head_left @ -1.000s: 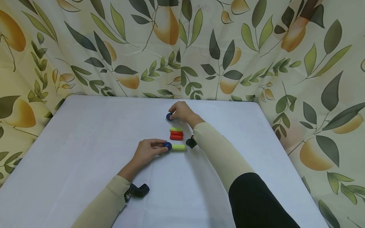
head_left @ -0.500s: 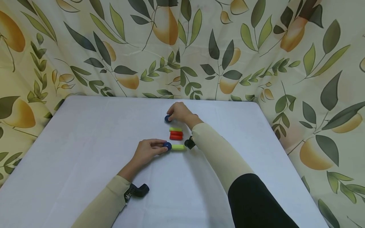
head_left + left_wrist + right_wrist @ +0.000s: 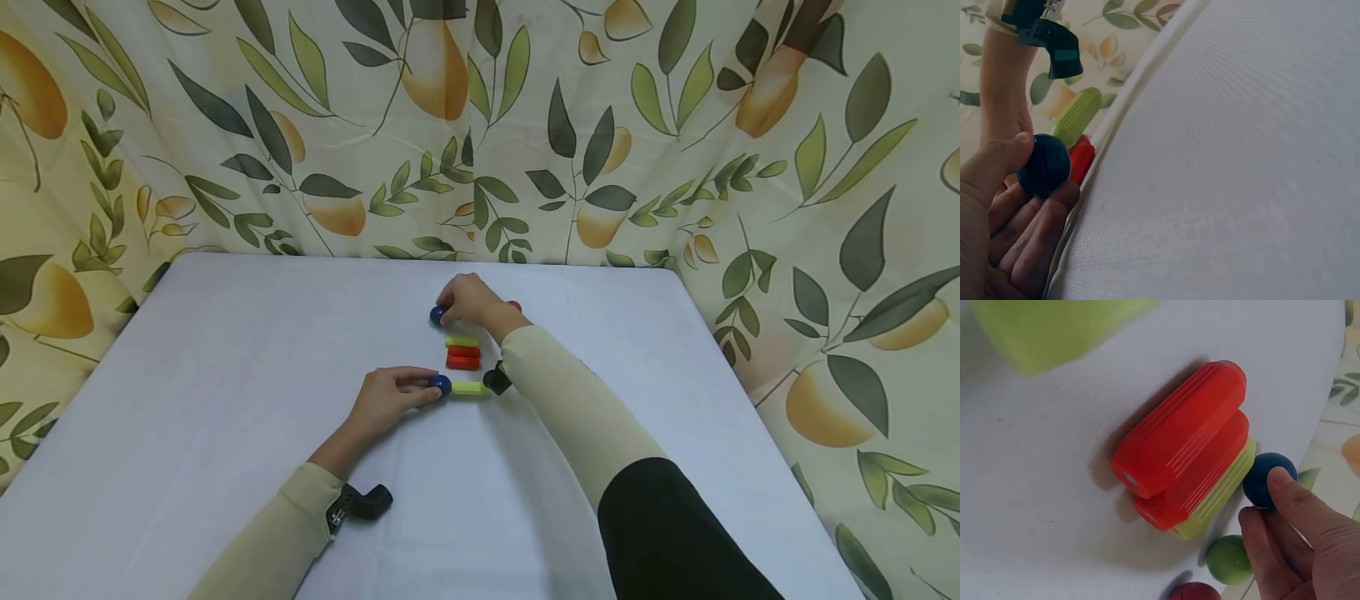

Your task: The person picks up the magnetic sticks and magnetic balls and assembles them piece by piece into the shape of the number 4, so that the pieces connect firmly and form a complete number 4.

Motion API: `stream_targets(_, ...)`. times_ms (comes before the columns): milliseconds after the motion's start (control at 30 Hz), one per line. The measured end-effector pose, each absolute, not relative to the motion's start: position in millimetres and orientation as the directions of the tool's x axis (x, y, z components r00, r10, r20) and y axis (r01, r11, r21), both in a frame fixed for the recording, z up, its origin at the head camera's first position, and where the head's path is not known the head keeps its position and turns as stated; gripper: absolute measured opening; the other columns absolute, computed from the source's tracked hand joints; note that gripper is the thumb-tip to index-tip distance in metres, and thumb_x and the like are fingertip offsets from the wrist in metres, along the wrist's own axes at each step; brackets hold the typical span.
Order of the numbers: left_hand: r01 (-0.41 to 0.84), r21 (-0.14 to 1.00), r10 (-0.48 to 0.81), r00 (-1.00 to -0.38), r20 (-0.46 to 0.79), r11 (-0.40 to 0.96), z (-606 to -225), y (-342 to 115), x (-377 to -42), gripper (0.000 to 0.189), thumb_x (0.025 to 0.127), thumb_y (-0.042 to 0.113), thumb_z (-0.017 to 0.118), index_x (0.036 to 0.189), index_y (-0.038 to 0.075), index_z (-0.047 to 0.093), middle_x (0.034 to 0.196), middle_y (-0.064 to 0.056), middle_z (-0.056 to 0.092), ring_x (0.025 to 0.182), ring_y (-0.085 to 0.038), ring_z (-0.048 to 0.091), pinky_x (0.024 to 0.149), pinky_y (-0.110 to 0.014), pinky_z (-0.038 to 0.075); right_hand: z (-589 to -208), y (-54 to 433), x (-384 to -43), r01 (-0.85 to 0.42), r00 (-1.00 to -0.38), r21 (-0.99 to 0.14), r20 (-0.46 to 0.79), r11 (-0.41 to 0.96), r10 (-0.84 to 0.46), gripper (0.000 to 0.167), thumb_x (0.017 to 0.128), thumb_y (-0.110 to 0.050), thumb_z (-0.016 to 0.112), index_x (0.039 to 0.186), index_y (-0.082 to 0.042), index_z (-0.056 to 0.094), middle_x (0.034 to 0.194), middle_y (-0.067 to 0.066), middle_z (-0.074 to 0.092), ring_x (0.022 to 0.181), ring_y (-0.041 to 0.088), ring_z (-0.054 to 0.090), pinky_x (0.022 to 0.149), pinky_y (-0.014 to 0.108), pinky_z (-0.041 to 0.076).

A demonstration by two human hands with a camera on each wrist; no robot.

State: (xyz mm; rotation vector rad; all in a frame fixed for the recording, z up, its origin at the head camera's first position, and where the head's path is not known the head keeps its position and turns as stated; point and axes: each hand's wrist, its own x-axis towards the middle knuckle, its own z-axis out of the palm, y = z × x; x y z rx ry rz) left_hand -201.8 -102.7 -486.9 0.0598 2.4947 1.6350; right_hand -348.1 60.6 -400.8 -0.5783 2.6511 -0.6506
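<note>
My left hand (image 3: 386, 400) pinches a dark blue ball (image 3: 440, 385) between thumb and fingers. Against that ball lies the end of a yellow-green ribbed rod (image 3: 469, 388); whether they are joined I cannot tell. Farther back, my right hand (image 3: 472, 300) pinches a second blue ball (image 3: 1269, 480) with thumb and fingertips. Between the hands lie two red rods (image 3: 1179, 428) and another yellow-green rod (image 3: 1219, 494), side by side. Beside my right fingers in the right wrist view sit a green ball (image 3: 1230, 559) and a red ball (image 3: 1194, 592), which the right hand mostly hides in the head view.
A white-covered table (image 3: 262, 333) carries everything. Behind and beside it hangs a curtain (image 3: 555, 167) printed with leaves and fruit. A black wrist camera (image 3: 367, 503) sticks out from the left wrist, another (image 3: 497, 379) from the right, close to the front rod.
My right hand has shifted slightly left and toward me with its blue ball. More of the red ball shows behind the right wrist. The left hand stays put.
</note>
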Motion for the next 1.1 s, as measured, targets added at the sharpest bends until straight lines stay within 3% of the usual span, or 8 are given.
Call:
stream_targets(667, -0.049, 0.908, 0.12, -0.987, -0.108, 0.415, -486.9, -101.3, -200.9, 0.038, 0.081, 0.034, 0.081, 0.114, 0.017, 0.074, 0.103, -0.002, 0.076, 0.098, -0.016, 0.071, 0.091, -0.039, 0.054, -420.7, 67.5, -346.8, -0.253, -0.889, -0.559, -0.189, 0.79, -0.418, 0.035, 0.088, -0.018, 0.076, 0.12, -0.007, 0.071, 0.117, 0.008, 0.071, 0.109, 0.02, 0.061, 0.101, 0.033, 0.049)
stream_targets(1100, -0.04, 0.912, 0.133, -0.986, -0.102, 0.408, -484.3, -101.9, -199.4, 0.041, 0.081, 0.035, 0.081, 0.116, 0.016, 0.073, 0.1, -0.002, 0.076, 0.097, -0.015, 0.072, 0.094, -0.042, 0.052, -432.9, 84.0, -337.5, -0.192, -0.921, -0.634, -0.148, 0.749, -0.361, 0.038, 0.087, -0.027, 0.076, 0.12, -0.009, 0.071, 0.116, 0.007, 0.07, 0.101, 0.019, 0.062, 0.09, 0.03, 0.052)
